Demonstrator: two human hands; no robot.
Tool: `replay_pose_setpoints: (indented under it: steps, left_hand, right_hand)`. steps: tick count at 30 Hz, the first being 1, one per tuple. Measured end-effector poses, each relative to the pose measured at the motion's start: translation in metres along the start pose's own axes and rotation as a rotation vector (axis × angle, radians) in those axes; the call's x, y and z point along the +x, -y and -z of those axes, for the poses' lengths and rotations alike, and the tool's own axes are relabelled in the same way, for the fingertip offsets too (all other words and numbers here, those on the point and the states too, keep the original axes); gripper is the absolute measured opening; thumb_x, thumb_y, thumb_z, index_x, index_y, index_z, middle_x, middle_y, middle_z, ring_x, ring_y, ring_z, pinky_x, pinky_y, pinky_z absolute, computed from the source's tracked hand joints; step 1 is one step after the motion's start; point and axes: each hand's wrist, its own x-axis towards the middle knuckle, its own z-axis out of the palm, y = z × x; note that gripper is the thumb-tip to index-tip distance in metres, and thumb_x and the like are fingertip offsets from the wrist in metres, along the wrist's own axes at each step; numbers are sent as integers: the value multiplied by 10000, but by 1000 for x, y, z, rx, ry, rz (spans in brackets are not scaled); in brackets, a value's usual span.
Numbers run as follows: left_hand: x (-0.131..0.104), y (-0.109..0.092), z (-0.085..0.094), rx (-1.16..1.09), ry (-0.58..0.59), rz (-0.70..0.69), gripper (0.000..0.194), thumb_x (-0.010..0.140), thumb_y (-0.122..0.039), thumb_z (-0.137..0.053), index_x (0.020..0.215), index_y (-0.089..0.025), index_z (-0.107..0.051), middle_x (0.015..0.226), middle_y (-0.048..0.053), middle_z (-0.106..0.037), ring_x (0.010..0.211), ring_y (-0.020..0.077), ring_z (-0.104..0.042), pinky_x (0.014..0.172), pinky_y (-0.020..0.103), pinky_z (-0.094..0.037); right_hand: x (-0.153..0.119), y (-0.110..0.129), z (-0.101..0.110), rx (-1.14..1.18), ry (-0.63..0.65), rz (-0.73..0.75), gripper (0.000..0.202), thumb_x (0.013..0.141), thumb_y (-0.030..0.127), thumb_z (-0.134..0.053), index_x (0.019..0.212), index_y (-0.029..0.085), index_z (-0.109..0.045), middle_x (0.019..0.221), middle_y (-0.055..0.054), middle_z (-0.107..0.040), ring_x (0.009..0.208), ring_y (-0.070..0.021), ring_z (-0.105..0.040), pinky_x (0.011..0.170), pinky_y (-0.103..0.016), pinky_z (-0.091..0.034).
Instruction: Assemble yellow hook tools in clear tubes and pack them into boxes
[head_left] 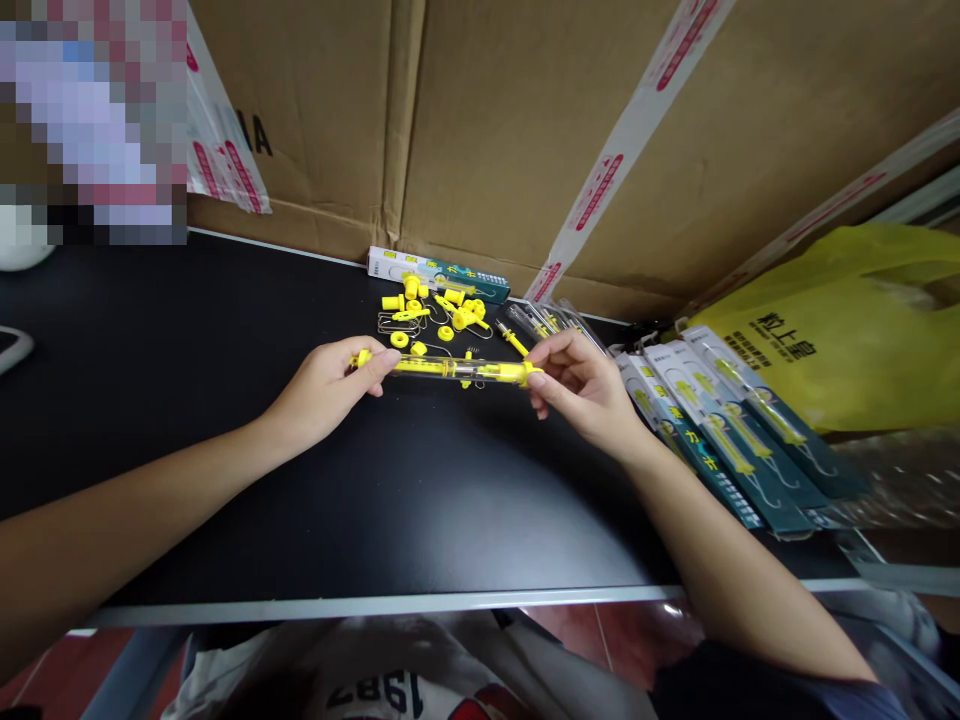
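Note:
A clear tubular spring scale point(454, 369) with yellow inner parts lies level across both of my hands, above the black table. My left hand point(324, 385) pinches its yellow left end between thumb and fingers. At the other end, my right hand point(589, 390) grips the yellow end cap with thumb and forefinger. Just behind the tube are loose yellow plastic pieces point(466, 314), such as rings and caps, mixed with metal hooks point(433, 350). A yellow rod-like piece point(514, 339) lies near my right fingers. Several clear tubes point(551, 320) rest behind my right hand, partly hidden by it.
A printed box point(469, 280) lies at the back, against large cardboard point(480, 130). Several spring scale boxes point(720, 430) are stacked at the right, beside a yellow plastic bag point(795, 330). The black table point(360, 520) ends in a pale front edge point(360, 607) near my body.

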Motion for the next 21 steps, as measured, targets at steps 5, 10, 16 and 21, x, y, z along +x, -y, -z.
replay_pose_setpoints:
  steps: [5, 10, 16, 21]
  left_hand:
    - [1, 2, -1, -58, 1, -17, 381, 909, -472, -439, 689, -172, -520, 602, -34, -488, 612, 109, -478, 649, 242, -398]
    - [1, 0, -2, -151, 10, 29, 356, 913, -457, -442, 698, -176, -488, 555, -59, -388, 551, 92, -432, 653, 246, -451]
    - [1, -2, -5, -195, 4, -3, 309, 934, -399, -414, 716, -184, -454, 542, -69, -355, 513, 79, -409, 602, 220, -474]
    - [1, 0, -7, -202, -3, -2, 292, 941, -385, -397, 724, -192, -429, 553, -73, -338, 505, 79, -395, 580, 220, -480]
  right_hand:
    - [2, 3, 1, 140, -12, 7, 184, 857, 305, -622, 956, 203, -505, 754, 20, -538, 552, -85, -540, 432, -203, -480]
    - [2, 7, 2, 162, -17, 20, 167, 846, 285, -633, 910, 194, -508, 696, 29, -540, 526, -85, -533, 430, -205, -479]
    - [2, 6, 2, 128, -20, 29, 190, 837, 306, -647, 896, 197, -503, 697, 30, -538, 526, -82, -535, 430, -203, -481]
    - [2, 4, 1, 111, -23, 38, 183, 838, 291, -647, 897, 202, -499, 716, 29, -529, 531, -82, -536, 422, -203, -481]
